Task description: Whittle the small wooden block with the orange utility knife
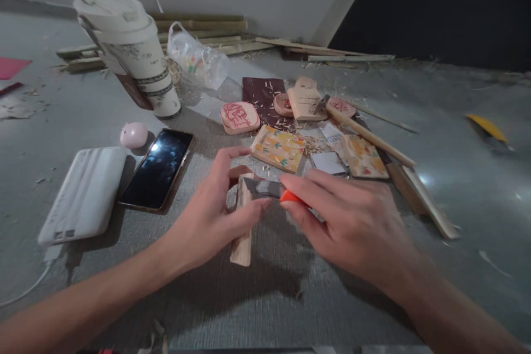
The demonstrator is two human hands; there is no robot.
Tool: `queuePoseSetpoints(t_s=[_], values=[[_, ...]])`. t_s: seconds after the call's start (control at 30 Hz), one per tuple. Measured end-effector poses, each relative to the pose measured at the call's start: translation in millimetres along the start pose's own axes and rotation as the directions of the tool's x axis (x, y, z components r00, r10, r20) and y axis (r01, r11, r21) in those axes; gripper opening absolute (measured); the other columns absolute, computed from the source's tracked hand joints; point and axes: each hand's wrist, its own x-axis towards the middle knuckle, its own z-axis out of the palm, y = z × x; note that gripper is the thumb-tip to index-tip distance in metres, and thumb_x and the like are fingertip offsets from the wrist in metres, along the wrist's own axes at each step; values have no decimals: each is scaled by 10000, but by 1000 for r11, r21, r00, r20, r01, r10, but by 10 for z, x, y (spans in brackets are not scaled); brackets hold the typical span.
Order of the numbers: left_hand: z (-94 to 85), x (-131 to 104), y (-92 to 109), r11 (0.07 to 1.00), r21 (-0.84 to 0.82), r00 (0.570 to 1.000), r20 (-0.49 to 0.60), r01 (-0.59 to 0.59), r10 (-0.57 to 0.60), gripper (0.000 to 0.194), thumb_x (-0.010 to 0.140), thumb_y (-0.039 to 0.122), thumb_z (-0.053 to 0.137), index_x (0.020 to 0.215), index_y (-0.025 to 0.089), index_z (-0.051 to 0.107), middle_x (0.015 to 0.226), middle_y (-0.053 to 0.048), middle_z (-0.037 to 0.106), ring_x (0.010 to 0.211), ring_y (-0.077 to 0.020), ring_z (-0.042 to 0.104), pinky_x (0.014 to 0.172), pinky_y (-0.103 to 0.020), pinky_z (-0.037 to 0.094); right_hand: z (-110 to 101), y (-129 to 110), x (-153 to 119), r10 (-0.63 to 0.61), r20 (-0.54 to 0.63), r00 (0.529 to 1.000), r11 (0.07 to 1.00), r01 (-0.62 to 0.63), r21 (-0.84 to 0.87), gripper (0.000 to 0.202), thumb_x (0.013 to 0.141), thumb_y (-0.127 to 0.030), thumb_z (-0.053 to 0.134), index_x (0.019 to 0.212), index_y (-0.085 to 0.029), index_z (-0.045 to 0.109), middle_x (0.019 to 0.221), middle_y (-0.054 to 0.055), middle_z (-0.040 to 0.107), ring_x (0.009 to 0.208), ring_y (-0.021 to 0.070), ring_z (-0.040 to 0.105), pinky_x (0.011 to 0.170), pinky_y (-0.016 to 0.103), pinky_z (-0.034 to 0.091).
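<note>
My left hand (224, 199) grips a small pale wood block (241, 249), held on edge above the grey table, with the thumb on its near side. In my right hand (352, 215) is a utility knife with an orange handle (293, 198). The grey blade (265, 187) lies across the upper part of the block, its tip at the wood. My left thumb rests close under the blade. Just beyond my hands lies a wooden piece with a yellow carrot pattern (277, 147).
A phone (160, 168), white power bank (85, 193), pink case (133, 135) and tall cup (133, 55) stand left. Wooden pieces with red drawings (239, 117), a wooden-handled tool (369, 135) and shavings lie beyond. Bamboo strips (199, 25) line the back; a yellow cutter (489, 128) lies right.
</note>
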Motion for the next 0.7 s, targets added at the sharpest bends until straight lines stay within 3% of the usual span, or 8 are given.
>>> queuePoseSetpoints(t_s=[0.2, 0.33, 0.5, 0.7], values=[[-64, 23, -75, 1000, -10, 999, 37, 27, -27, 844, 804, 439, 853, 1469, 350, 340, 1204, -31, 625, 1022, -235, 624, 894, -387, 476, -12, 72, -19, 0, 21, 1000, 996, -2, 93, 235, 1071, -302, 534, 1207, -198, 696, 943, 33, 747, 706, 134, 643, 620, 290, 403], [-60, 15, -106, 1000, -19, 996, 90, 13, -11, 967, 752, 465, 876, 1502, 363, 274, 1253, -49, 600, 1065, -258, 608, 892, -395, 474, -30, 102, -8, -66, 40, 997, 991, 61, 122, 226, 1069, -300, 530, 1184, -189, 690, 923, 18, 729, 693, 127, 626, 607, 292, 386], [-38, 5, -76, 999, -28, 994, 107, 33, -29, 1006, 734, 467, 883, 1502, 370, 240, 1258, -54, 591, 1000, -242, 616, 806, -368, 506, -35, 108, 1, -154, 116, 981, 977, 134, 164, 244, 1072, -326, 516, 1182, -194, 689, 827, -15, 642, 675, 137, 561, 626, 310, 379], [-31, -3, -57, 999, -27, 995, 100, 31, -28, 891, 807, 399, 851, 1484, 382, 272, 1197, -23, 617, 928, -194, 626, 750, -319, 525, -52, 93, 2, -166, 128, 978, 980, 150, 127, 276, 1088, -355, 490, 1181, -198, 698, 806, -17, 615, 654, 138, 525, 606, 325, 353]])
